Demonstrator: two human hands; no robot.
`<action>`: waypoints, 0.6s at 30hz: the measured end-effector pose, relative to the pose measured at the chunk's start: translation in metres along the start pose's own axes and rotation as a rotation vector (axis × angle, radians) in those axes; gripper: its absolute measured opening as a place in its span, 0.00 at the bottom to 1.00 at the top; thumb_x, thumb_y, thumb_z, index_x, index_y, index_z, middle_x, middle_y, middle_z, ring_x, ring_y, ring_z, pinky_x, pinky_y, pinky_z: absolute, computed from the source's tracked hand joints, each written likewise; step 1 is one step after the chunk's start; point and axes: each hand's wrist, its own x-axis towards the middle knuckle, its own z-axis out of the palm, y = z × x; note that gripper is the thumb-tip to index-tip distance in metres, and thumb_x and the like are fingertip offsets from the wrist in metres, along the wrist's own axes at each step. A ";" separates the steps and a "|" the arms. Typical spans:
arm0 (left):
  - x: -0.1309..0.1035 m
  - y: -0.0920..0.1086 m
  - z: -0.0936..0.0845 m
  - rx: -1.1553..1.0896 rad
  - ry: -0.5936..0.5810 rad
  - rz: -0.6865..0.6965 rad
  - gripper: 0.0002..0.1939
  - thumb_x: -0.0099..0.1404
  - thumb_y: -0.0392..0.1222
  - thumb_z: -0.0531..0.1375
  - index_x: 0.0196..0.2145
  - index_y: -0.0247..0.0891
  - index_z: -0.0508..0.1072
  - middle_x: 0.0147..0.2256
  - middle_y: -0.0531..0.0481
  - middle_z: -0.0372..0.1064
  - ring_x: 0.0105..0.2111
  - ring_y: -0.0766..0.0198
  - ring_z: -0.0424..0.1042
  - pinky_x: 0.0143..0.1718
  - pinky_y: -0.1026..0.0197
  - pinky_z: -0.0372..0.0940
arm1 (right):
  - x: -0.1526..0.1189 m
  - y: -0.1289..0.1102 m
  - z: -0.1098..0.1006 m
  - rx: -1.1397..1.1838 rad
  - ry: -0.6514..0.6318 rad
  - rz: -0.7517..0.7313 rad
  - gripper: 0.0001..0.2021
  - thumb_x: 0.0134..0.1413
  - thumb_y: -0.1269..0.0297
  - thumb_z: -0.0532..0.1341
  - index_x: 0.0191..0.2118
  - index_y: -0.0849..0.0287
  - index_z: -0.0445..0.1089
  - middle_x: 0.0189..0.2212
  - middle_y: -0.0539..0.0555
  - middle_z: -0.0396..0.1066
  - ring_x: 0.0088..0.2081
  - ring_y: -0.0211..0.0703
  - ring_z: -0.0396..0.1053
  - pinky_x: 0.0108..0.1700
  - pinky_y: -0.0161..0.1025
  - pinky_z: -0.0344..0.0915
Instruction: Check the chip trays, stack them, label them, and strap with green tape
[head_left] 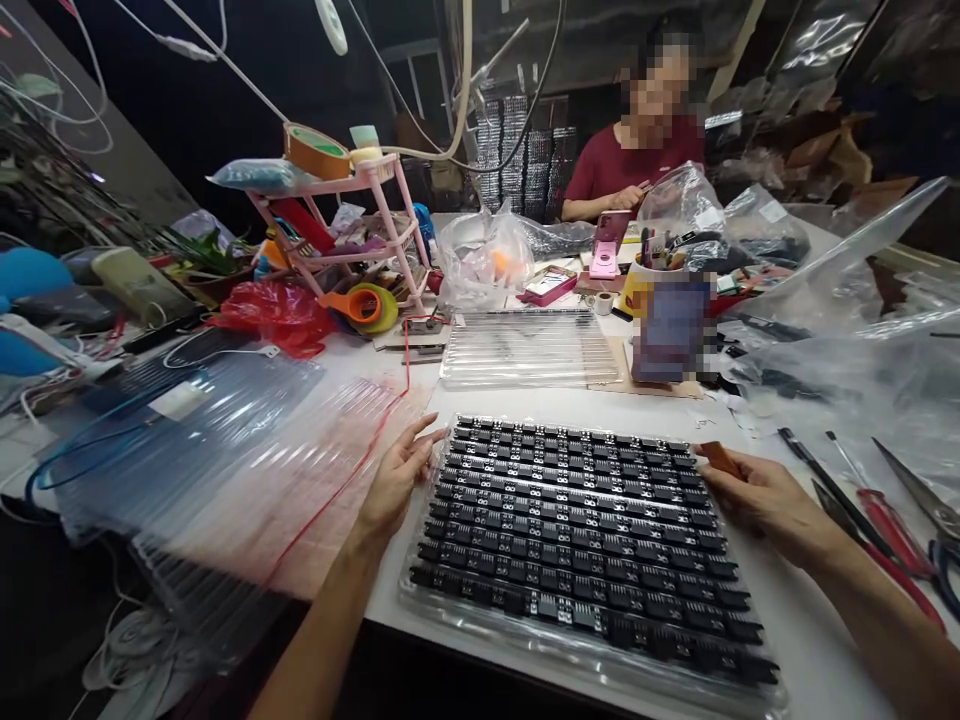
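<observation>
A clear plastic tray (480, 620) lies at the table's front edge, filled with rows of small black circuit modules (577, 520). At its upper left side is my left hand (401, 475), fingers spread, the fingertips at the rim. My right hand (757, 495) is beside the tray's upper right side, its fingers closed on a small brown piece (720, 459). Beyond the filled tray lies another clear ribbed tray (529, 350).
Clear ribbed sheets (217, 430) cover the left side. Scissors (919, 495) and a red-handled screwdriver (892, 530) lie right. A pink rack (382, 215) stands behind. Across the table sits a person (637, 165) in a dark red shirt.
</observation>
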 end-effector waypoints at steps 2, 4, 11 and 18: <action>0.000 0.000 -0.002 -0.070 -0.011 0.011 0.28 0.57 0.46 0.63 0.55 0.38 0.65 0.49 0.42 0.69 0.27 0.72 0.63 0.27 0.68 0.59 | -0.001 -0.001 0.002 0.106 -0.006 0.063 0.25 0.40 0.46 0.67 0.39 0.60 0.69 0.17 0.43 0.52 0.17 0.32 0.49 0.18 0.30 0.45; 0.000 0.000 -0.004 -0.129 -0.018 0.048 0.26 0.58 0.44 0.63 0.54 0.38 0.65 0.50 0.42 0.69 0.27 0.72 0.64 0.29 0.67 0.60 | -0.004 -0.005 0.003 0.162 0.033 0.068 0.28 0.40 0.48 0.68 0.45 0.59 0.68 0.17 0.43 0.53 0.18 0.32 0.49 0.18 0.30 0.45; -0.002 0.003 -0.005 -0.269 -0.017 0.131 0.22 0.60 0.39 0.62 0.52 0.37 0.67 0.49 0.41 0.70 0.27 0.73 0.64 0.34 0.66 0.61 | -0.015 -0.023 0.006 0.289 0.135 -0.052 0.26 0.39 0.52 0.70 0.46 0.57 0.71 0.19 0.44 0.53 0.19 0.31 0.50 0.18 0.28 0.45; -0.004 0.006 -0.002 -0.268 -0.005 0.143 0.24 0.59 0.39 0.62 0.53 0.37 0.66 0.48 0.41 0.71 0.27 0.72 0.65 0.34 0.66 0.61 | -0.015 -0.024 0.007 0.325 0.134 -0.090 0.24 0.39 0.54 0.71 0.45 0.56 0.72 0.21 0.45 0.55 0.20 0.31 0.51 0.17 0.29 0.46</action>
